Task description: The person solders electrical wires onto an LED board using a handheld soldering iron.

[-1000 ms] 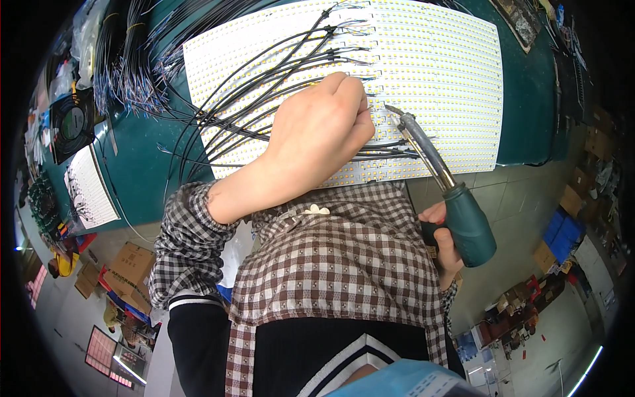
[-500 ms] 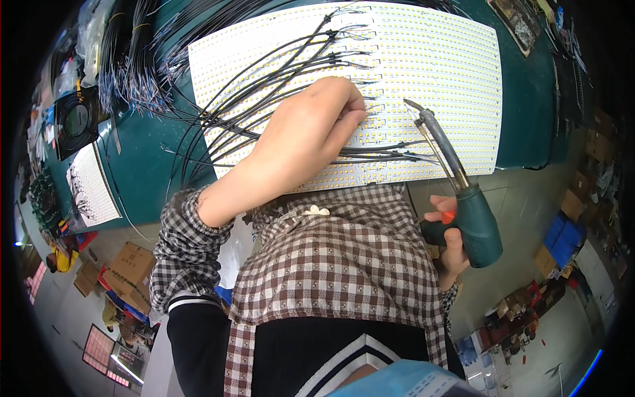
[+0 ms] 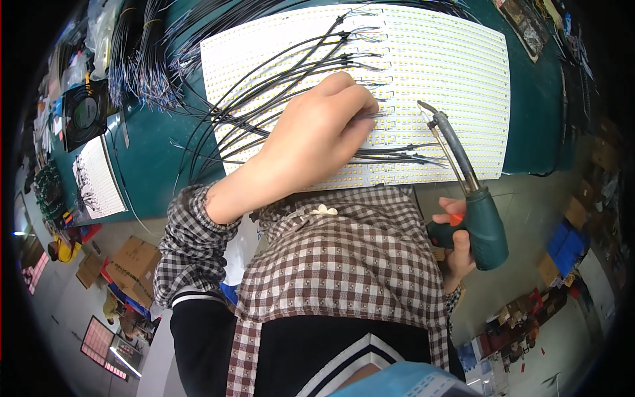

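Observation:
My left hand (image 3: 317, 132) rests over a white LED circuit board (image 3: 456, 79), thumb and fingers pinched around the thin end of a black cable near the pads along the board's middle. The exact wires in that pinch are mostly hidden by the fingers. Several black cables (image 3: 291, 61) with thin stripped ends lie across the board's left half, their tips by the middle column. My right hand (image 3: 458, 255), in front of the table edge, is wrapped around the green handle of a soldering gun (image 3: 488, 231). Its metal tip points up and left, above the board's right half.
Bundles of black cables (image 3: 147, 59) lie on the green table (image 3: 155, 192) at far left. A black fan (image 3: 84, 114) and a smaller white board (image 3: 100, 182) are at the left. A flat worn plate (image 3: 520, 26) lies far right. Cardboard boxes (image 3: 134, 268) stand on the floor.
The whole view has shifted slightly, so the board and both hands appear a little further right. Both hands keep nearly the same places over and beside the board.

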Motion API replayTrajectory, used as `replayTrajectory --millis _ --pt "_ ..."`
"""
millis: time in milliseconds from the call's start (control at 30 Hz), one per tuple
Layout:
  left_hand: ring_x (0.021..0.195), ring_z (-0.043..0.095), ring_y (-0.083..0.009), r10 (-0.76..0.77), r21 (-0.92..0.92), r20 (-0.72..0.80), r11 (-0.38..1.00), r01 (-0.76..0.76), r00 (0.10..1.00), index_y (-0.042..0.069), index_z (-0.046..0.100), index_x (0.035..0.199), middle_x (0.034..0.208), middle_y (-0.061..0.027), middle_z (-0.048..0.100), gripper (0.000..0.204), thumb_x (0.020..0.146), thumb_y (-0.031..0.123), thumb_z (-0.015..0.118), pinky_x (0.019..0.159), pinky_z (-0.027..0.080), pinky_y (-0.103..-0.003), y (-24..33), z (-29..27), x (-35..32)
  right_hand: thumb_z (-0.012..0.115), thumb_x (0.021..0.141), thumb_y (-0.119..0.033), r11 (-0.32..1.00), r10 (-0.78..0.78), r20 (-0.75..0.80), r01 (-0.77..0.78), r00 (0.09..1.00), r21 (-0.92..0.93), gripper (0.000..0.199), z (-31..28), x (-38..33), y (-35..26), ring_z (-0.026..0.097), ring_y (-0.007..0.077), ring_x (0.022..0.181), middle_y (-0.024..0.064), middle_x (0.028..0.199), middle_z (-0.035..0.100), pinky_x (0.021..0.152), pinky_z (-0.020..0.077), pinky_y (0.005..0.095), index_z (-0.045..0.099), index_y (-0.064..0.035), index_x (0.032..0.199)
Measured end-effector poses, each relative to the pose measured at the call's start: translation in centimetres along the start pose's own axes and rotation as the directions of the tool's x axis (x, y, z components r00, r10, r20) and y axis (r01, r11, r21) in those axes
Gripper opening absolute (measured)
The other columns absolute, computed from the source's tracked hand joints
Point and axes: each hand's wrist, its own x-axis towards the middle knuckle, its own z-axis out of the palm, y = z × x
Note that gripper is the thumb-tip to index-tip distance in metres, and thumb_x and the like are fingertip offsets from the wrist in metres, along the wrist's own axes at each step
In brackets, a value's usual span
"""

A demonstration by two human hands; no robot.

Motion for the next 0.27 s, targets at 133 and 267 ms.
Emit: replayTrajectory --millis 133,267 --pt "0.074 0.059 -0.032 -0.003 0.075 -0.033 0.997 0.005 0.999 0.003 0.06 0.087 0.083 -0.0114 0.057 0.008 0.082 0.009 0.061 0.063 0.048 -0.04 0.04 0.42 0.18 0.06 0.088 -0.037 1.0 -0.018 0.02 0.018 1.0 0.007 0.055 -0.09 0.04 0.36 0.064 0.0308 0.088 0.0244 0.1 0.059 0.067 0.0568 0.0344 0.053 0.0144 0.107" --pt "0.074 0.06 -0.0317 0.013 0.09 -0.039 0.996 -0.01 0.999 0.005 0.06 0.087 0.084 -0.0113 0.057 0.008 0.083 0.011 0.062 0.063 0.048 -0.04 0.44 0.18 0.47 0.06 0.088 -0.038 1.0 0.001 0.014 -0.001 1.0 0.016 0.056 -0.13 -0.13 0.33 0.063 0.0321 0.093 0.0245 0.102 0.059 0.069 0.0577 0.0371 0.053 0.0135 0.11"
